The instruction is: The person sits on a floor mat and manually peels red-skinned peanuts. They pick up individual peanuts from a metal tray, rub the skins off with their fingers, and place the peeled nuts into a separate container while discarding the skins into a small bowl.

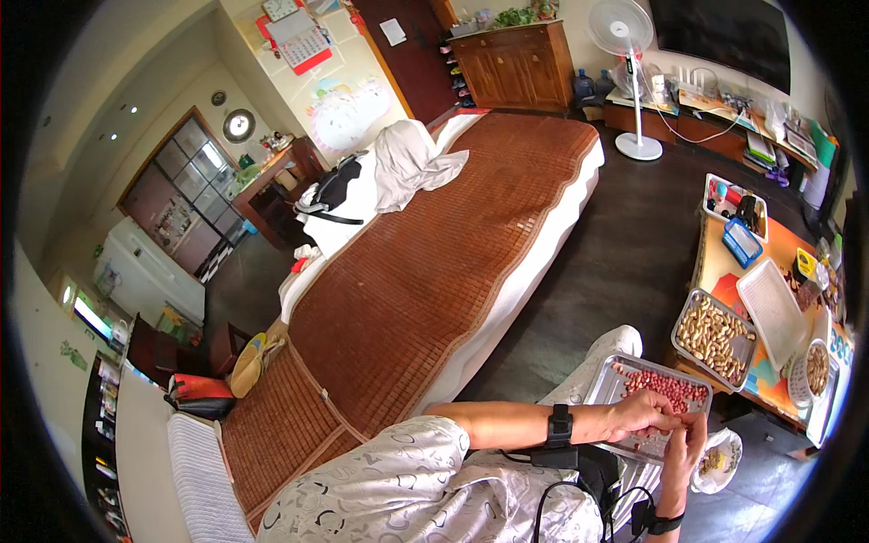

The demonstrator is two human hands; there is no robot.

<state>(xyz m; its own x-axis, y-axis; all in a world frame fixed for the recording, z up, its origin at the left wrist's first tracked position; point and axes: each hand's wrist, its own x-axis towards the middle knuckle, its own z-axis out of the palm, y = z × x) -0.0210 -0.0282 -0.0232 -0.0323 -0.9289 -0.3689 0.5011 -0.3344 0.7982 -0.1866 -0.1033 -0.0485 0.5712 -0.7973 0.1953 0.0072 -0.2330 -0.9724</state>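
Observation:
Fingertips of my left hand (645, 415) and my right hand (686, 444) meet over the near right part of a metal tray (601, 392). Both hands have bent, pinched fingers; whatever may be between them is too small or hidden to tell. Red-skinned peanut kernels (665, 388) lie spread in the tray, which rests at my lap. Just right of my right hand, a bin with a white plastic liner (730, 468) holds bits that look like shells. A second metal tray (752, 356), full of unshelled peanuts (713, 332), stands on the table to the right.
The patterned table (713, 248) also bears a white plastic basket tray (770, 305), a blue basket (741, 242), a round white basket of peanuts (801, 383) and a white tray of small items (764, 227). A brown mat (441, 271) covers the long seat on the left. Beyond stands a fan (638, 146).

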